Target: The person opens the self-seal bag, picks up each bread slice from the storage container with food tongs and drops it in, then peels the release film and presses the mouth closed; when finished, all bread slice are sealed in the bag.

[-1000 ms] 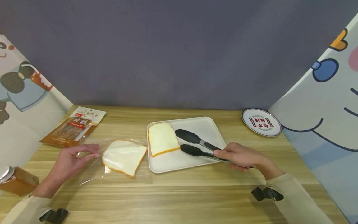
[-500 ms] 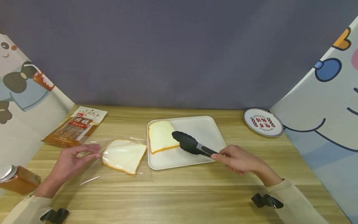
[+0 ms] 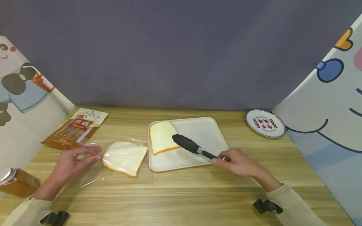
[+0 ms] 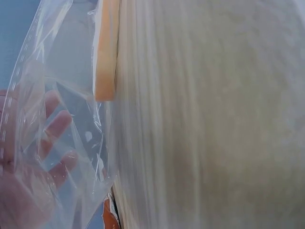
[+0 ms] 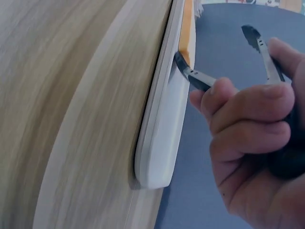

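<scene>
My left hand [image 3: 74, 161] pinches the edge of a clear plastic bag [image 3: 91, 176] between thumb and fingers. Inside it lies a bread slice [image 3: 124, 157]. Through the film, in the left wrist view, show the fingers [image 4: 59, 125]. A second bread slice [image 3: 162, 135] rests on the left part of a white tray [image 3: 207, 135]. Black-tipped tongs [image 3: 185, 143] are gripped in my right hand [image 3: 236, 162], turned on edge, one arm above the other. The right wrist view shows their arms spread, the lower tip [image 5: 181, 64] right at the slice's orange crust.
A brown packet [image 3: 74, 128] lies at the back left, with a lidded jar [image 3: 21, 182] by the left forearm. At the back right a round plate [image 3: 264, 123] lies near the side panel. A dark cloth wall [image 3: 175, 56] closes the back.
The tongs have rolled from lying flat with both arms showing to standing on edge, and their tips have moved slightly left toward the tray's slice. The left hand has stayed in place.
</scene>
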`<action>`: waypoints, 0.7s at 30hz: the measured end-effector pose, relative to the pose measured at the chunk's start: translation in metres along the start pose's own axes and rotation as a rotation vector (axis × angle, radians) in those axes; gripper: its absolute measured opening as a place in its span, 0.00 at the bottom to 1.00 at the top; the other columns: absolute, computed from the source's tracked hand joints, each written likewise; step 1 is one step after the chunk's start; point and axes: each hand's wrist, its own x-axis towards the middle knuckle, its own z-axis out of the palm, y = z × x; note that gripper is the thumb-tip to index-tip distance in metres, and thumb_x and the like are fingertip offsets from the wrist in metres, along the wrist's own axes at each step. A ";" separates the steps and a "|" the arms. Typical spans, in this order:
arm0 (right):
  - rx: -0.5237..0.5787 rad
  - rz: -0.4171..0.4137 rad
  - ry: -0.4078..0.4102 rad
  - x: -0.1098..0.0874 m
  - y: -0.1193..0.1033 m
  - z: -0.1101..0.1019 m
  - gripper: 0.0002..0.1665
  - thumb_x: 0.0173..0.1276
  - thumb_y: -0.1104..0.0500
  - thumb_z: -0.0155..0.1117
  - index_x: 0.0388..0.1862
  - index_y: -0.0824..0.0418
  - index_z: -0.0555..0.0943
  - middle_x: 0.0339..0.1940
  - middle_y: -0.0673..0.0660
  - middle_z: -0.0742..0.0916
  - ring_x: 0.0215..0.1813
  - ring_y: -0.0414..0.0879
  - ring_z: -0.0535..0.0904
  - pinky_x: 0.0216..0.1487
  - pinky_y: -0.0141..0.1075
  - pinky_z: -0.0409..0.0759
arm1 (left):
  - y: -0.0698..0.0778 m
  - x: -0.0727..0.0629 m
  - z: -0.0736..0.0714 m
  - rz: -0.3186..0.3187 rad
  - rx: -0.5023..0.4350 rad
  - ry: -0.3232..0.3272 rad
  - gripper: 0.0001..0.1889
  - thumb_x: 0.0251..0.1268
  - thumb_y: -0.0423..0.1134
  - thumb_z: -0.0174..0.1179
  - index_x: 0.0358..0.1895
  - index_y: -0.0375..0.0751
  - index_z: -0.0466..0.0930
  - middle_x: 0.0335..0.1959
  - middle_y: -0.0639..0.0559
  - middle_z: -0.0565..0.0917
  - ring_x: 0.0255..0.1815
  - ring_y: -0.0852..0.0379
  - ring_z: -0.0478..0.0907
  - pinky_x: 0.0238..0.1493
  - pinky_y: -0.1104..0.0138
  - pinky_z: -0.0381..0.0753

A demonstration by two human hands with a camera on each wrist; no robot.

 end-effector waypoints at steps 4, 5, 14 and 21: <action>-0.019 0.003 0.018 0.002 -0.006 0.006 0.24 0.70 0.41 0.55 0.39 0.61 0.81 0.07 0.47 0.72 0.04 0.37 0.61 0.04 0.37 0.66 | 0.001 0.000 0.000 -0.008 -0.016 -0.004 0.20 0.27 0.15 0.73 0.27 0.42 0.86 0.34 0.44 0.86 0.44 0.73 0.79 0.45 0.82 0.73; -0.018 0.005 0.018 0.002 -0.008 0.008 0.24 0.70 0.40 0.54 0.41 0.60 0.81 0.07 0.46 0.71 0.04 0.37 0.61 0.04 0.36 0.66 | 0.001 0.000 0.000 -0.009 -0.019 -0.006 0.20 0.28 0.16 0.73 0.27 0.42 0.86 0.34 0.44 0.86 0.44 0.72 0.79 0.45 0.82 0.73; 0.027 0.019 -0.008 0.007 -0.013 0.016 0.26 0.71 0.39 0.52 0.38 0.62 0.79 0.09 0.49 0.73 0.04 0.39 0.64 0.06 0.40 0.68 | -0.001 -0.002 -0.001 0.010 -0.009 -0.003 0.22 0.25 0.15 0.73 0.27 0.43 0.86 0.33 0.42 0.86 0.43 0.73 0.79 0.46 0.82 0.73; 0.005 0.016 0.039 0.008 -0.012 0.018 0.26 0.67 0.41 0.60 0.42 0.64 0.77 0.21 0.54 0.80 0.08 0.44 0.73 0.15 0.38 0.75 | -0.003 -0.003 -0.001 -0.003 0.011 -0.003 0.21 0.26 0.16 0.73 0.26 0.43 0.85 0.34 0.43 0.86 0.43 0.75 0.78 0.46 0.83 0.71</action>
